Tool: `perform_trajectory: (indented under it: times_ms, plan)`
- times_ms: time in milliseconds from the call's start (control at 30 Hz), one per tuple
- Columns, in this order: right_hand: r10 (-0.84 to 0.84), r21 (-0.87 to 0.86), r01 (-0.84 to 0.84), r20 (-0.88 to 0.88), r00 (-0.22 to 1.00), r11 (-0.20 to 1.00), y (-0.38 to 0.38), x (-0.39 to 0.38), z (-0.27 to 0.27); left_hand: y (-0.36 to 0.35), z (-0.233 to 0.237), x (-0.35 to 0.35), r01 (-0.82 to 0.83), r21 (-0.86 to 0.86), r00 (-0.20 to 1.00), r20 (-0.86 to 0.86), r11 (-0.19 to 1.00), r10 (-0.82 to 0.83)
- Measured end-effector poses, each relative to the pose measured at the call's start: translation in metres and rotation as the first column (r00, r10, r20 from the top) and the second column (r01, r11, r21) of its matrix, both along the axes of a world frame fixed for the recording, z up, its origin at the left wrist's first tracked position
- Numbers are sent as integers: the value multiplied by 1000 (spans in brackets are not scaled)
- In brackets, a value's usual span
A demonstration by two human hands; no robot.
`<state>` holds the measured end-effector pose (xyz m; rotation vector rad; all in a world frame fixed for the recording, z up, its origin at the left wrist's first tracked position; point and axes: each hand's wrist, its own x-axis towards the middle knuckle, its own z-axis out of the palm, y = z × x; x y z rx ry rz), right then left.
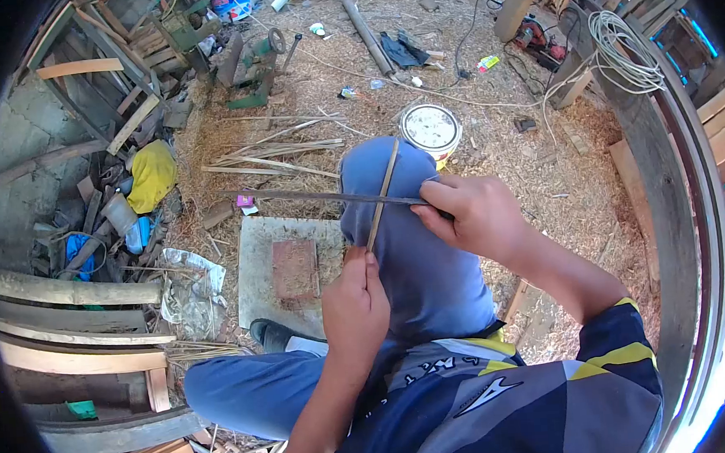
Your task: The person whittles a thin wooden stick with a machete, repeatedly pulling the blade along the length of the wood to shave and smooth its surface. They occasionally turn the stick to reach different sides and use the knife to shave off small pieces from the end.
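Nearest, the person's left hand (356, 306) has its fingers closed round the lower end of a thin wooden strip (389, 168), which slants up over the raised knee (418, 167). The right hand (474, 211), beyond it, is clamped — thumb and curled fingers together — on one end of a long dark blade (311, 196) that crosses the strip above the knee (whether its edge bites, I cannot tell). The step in hand looks like working the blade against the strip; the next move would call for a firm left grip, a steady knee under the wood and the blade held at an even angle, its far end kept clear of the left fingers.

Past the knee, more loose strips (275, 157) lie on the shavings, left of a white-topped bucket (429, 127). That bucket's top is flecked with bits — it looks lidded, so its contents are hidden. Farthest off, at the top edge, stands a blue-labelled bucket (231, 2); what is inside cannot be made out.
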<state>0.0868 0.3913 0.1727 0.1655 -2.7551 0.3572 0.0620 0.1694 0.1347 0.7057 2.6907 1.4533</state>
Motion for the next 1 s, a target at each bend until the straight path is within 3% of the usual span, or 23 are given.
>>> perform_trajectory:
  times_ms: [200,433,500,600,667,700,800,900,1000]
  plan:
    - [-16,-8,16,7,1000,1000,0,2,0,-15,-7,9,18,-16,1000,-14,1000,-18]
    - [-53,-128,52,-7,999,990,-2,-1,-6,-50,-2,28,-4,-119,990,136,993,21]
    - [-89,-297,93,26,996,950,-1,0,-9,-57,-2,30,0,-118,979,200,993,24]
    - [-159,-523,169,65,985,835,-2,3,-10,-58,-13,25,-62,28,963,265,998,52]
    - [-189,-601,211,99,977,771,-1,7,-10,-56,-4,19,-58,93,913,408,994,15]
    - [-166,-592,170,61,984,788,-4,9,-6,-54,2,15,-58,126,880,476,990,-9]
    - [-87,-552,55,-31,996,832,-9,13,5,-43,2,5,-29,347,873,466,937,-145]
    - [52,-486,-127,-166,985,865,-9,3,17,-30,15,-8,-35,390,893,425,920,-146]
    - [157,-284,-198,-160,975,938,-8,-14,48,-29,57,-21,-69,496,785,563,865,-260]
